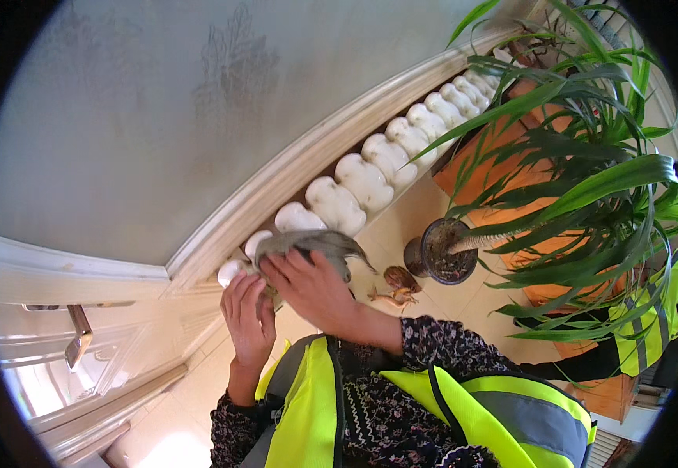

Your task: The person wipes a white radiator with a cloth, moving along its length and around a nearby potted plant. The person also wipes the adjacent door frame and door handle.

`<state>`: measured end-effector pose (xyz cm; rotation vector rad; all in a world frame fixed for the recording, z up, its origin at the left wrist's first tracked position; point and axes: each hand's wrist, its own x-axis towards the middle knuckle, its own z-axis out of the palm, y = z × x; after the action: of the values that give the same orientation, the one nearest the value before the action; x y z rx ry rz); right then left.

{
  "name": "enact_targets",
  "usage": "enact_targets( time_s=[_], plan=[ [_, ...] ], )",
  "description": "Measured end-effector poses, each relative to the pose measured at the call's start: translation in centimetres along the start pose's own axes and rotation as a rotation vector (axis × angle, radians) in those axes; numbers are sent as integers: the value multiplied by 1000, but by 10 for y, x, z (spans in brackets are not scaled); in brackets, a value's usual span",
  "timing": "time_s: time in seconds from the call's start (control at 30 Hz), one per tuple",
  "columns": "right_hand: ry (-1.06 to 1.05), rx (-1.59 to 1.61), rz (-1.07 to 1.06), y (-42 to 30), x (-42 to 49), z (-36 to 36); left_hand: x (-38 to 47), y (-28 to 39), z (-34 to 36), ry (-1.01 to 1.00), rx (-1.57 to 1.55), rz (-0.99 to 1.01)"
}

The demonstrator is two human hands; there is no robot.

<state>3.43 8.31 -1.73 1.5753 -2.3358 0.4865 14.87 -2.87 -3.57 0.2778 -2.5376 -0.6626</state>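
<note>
My right hand (315, 295) presses a grey cloth (315, 243) onto the top of a white sectional radiator (365, 181), close to its near left end. The cloth bunches under the fingers, and one corner hangs over the radiator's front side. Just left of it, my left hand (248, 322) is raised with curled fingers beside a rounded white end piece (232, 272). A gap shows between its thumb and fingers, and nothing is visible in it. Whether its fingertips touch the radiator is hard to tell.
A potted plant (449, 251) with long green leaves stands right of the radiator, its leaves overhanging orange-brown furniture (508, 169). Small brown ornaments (400, 286) lie on the tiled floor. A door handle (78, 336) is at left. Another person's yellow vest (646, 327) shows at right.
</note>
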Motion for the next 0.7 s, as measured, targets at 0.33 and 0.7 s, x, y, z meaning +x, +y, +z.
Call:
enact_targets(
  time_s=[0.33, 0.7],
  plan=[
    [-86, -109, 123, -21, 28, 15, -18, -6, -7, -44, 28, -81],
    [-31, -159, 70, -4, -8, 11, -16, -11, -10, -124, 80, -53]
  ],
)
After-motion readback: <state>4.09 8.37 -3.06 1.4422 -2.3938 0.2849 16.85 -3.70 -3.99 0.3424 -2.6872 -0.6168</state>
